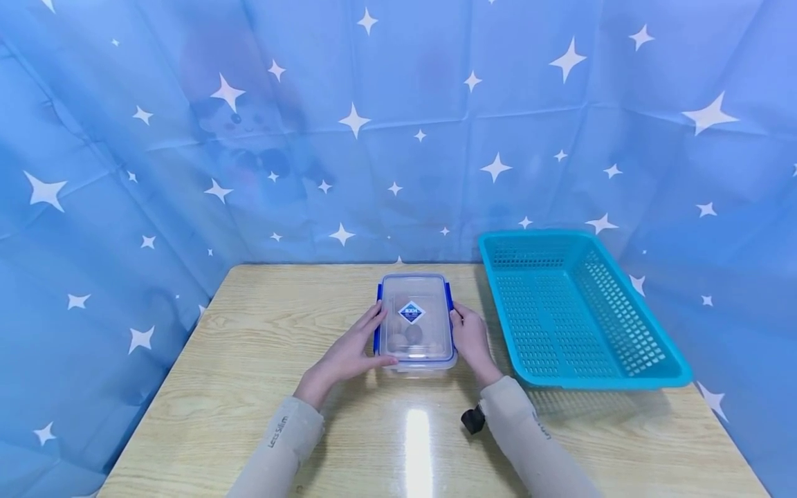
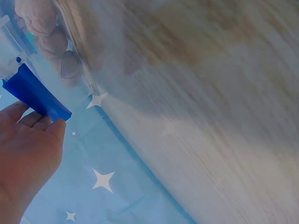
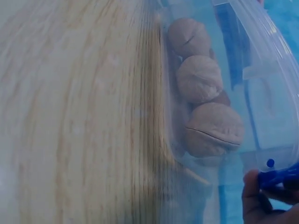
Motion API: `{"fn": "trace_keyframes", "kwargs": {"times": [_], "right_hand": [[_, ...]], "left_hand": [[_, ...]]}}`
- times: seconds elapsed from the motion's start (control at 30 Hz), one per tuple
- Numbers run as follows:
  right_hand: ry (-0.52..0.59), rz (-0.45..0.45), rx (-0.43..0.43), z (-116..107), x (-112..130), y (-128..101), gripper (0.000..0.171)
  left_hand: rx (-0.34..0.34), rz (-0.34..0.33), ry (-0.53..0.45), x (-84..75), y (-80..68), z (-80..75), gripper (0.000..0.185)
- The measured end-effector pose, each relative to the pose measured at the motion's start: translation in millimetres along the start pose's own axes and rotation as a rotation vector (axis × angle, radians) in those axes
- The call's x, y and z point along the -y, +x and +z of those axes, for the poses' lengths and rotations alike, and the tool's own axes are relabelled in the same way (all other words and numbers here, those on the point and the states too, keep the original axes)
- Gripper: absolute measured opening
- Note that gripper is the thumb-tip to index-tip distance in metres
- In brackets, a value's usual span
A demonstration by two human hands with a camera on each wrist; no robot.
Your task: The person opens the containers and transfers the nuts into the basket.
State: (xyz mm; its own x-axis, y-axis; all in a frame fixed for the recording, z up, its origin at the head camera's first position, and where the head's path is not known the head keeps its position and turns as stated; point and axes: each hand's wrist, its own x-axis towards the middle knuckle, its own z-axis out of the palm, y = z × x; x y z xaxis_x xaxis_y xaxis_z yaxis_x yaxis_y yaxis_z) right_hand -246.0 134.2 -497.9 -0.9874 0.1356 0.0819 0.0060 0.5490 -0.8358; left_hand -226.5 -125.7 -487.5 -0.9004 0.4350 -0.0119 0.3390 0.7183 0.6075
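Hands [image 1: 349,353] [image 1: 471,340] touching clear box [image 1: 415,321] clasps.

From the head view, the walnuts [image 1: 406,337] inside the clear box [image 1: 415,324] show only as dim grey blobs through the lid, their number not countable there, and the print on the diamond lid label [image 1: 411,312] is too small to read. The left wrist view is blurred over the table [image 2: 224,116]; my left hand [image 2: 25,149] is cut off by the left and lower edges, its fingertips hidden behind the blue clasp [image 2: 35,93]. In the right wrist view only a few fingers of my right hand [image 3: 261,203] enter at the lower right corner, and a fourth walnut [image 3: 223,98] lies mostly hidden behind the front three.
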Motion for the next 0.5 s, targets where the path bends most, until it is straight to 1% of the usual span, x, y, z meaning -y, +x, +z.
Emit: {"fn": "trace_keyframes", "kwargs": {"times": [0.17, 0.23, 0.37, 0.5], "right_hand": [[0.051, 0.072, 0.029, -2, -13, -5, 0.036], [0.055, 0.066, 0.047, -4, -15, -5, 0.035], [0.094, 0.064, 0.073, -6, -15, -3, 0.038], [0.13, 0.089, 0.071, -8, -14, -3, 0.041]], "left_hand": [[0.016, 0.006, 0.002, 1.9, -3.7, 2.3, 0.102], [0.021, 0.01, 0.002, 1.4, -4.6, 2.5, 0.102], [0.006, 0.023, 0.027, -0.9, -3.1, 0.5, 0.102], [0.003, 0.028, 0.045, -2.9, -1.2, -2.8, 0.102]]}}
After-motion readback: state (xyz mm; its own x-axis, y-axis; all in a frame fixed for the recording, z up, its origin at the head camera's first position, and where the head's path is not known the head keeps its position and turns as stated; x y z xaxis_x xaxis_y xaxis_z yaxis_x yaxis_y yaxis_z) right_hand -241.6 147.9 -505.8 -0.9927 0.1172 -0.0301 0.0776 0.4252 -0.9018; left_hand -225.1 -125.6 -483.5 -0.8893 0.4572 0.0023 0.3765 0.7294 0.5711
